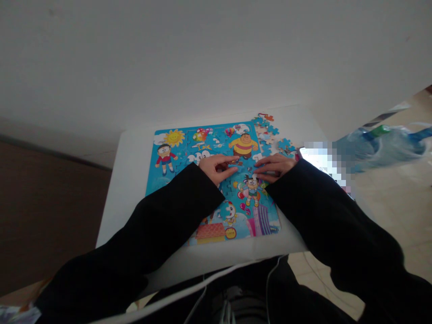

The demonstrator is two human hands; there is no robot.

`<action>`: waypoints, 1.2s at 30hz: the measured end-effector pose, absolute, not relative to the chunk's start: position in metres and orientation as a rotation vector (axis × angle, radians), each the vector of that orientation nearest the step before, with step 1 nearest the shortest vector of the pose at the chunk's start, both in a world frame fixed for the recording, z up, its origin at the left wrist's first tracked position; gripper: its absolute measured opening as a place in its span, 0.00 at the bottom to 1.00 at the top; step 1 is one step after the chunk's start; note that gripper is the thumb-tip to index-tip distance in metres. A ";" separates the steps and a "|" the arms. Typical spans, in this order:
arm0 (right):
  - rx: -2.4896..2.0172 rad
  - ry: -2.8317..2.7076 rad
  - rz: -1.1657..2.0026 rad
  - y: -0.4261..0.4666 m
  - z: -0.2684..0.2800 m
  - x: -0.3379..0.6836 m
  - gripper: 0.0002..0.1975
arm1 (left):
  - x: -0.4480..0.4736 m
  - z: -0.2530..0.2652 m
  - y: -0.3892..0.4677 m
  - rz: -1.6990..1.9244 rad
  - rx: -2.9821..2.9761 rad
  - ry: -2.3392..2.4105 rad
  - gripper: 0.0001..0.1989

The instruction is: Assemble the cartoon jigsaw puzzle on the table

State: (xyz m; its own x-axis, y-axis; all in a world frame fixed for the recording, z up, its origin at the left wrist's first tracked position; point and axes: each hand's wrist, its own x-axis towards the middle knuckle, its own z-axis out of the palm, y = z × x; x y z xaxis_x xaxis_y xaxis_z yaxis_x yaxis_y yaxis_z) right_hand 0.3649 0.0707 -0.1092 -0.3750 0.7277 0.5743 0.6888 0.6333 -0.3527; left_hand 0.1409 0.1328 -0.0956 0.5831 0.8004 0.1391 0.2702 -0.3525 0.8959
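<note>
A blue cartoon jigsaw puzzle [158, 182] lies flat on a small white table, mostly filled with pieces. My left hand [218, 168] reaches over its middle, thumb and index finger stretched out and apart, their tips at the blue area below the figure in yellow. Facing it from the right, my right hand [275, 167] lays its outstretched fingers on the puzzle near the right edge. Between the two sets of fingertips is a blue patch with small pale marks; whether a loose piece is there I cannot make out. My black sleeves cover part of the lower puzzle.
Loose puzzle pieces [266, 135] lie heaped beside the upper right edge of the puzzle. A lit phone-like screen [315, 162], partly blurred out, is beyond my right wrist. Clear plastic wrapping [388, 146] is at the right. A white cable [189, 290] crosses my lap. A wall rises behind the table [116, 180].
</note>
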 end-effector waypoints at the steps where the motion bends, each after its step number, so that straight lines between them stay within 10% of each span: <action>1: -1.103 -2.140 0.066 0.070 -0.109 0.365 0.05 | 0.141 -0.095 0.133 0.733 1.907 0.865 0.15; 36: -1.254 -2.071 0.558 0.055 -0.084 0.365 0.05 | 0.141 -0.093 0.132 0.712 1.906 0.892 0.13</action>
State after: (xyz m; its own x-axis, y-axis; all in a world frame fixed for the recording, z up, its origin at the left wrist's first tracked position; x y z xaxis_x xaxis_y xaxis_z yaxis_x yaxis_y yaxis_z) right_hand 0.3647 0.0555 -0.0845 -0.3354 0.8911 0.3057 0.6169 0.4530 -0.6436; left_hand 0.1411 0.1317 -0.0935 0.5764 0.8080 0.1219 0.2978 -0.3467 0.8895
